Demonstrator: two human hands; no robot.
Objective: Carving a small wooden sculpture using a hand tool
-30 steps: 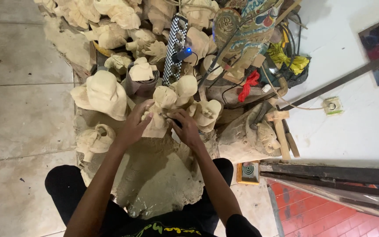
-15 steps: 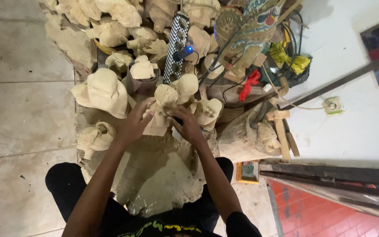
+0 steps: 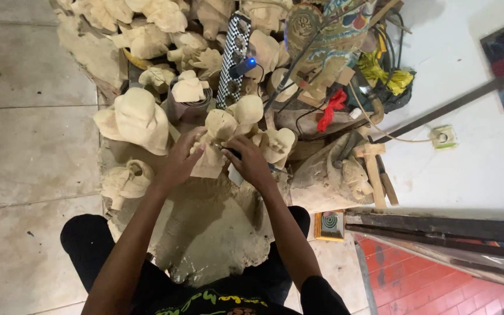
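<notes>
Left hand (image 3: 179,162): closed around the left side of a pale wooden carving (image 3: 216,146), fingers wrapped over its edge. Right hand (image 3: 251,163): clenched on a small dark tool (image 3: 233,154), most of which was hidden under the fingers; its kind could not be made out. The tool's tip met the carving near its middle. The carving sat at the far edge of a worn, dust-coloured work block (image 3: 205,221) between the person's knees, its lower part covered by both hands.

Around it: a large pale carved head (image 3: 138,119) just to the left, a smaller carved piece (image 3: 125,181) below that, a rounded carving (image 3: 278,144) just to the right. Beyond lay a crowded heap of unfinished carvings (image 3: 147,29), cut off by the top of the frame, with a black-and-white checked strip (image 3: 230,58) standing among them. A wooden mallet (image 3: 373,169) lay well to the right, near a red cloth (image 3: 332,108).

Open room: tiled floor (image 3: 24,116) to the left; the right side was closed in by a white wall (image 3: 473,140).
</notes>
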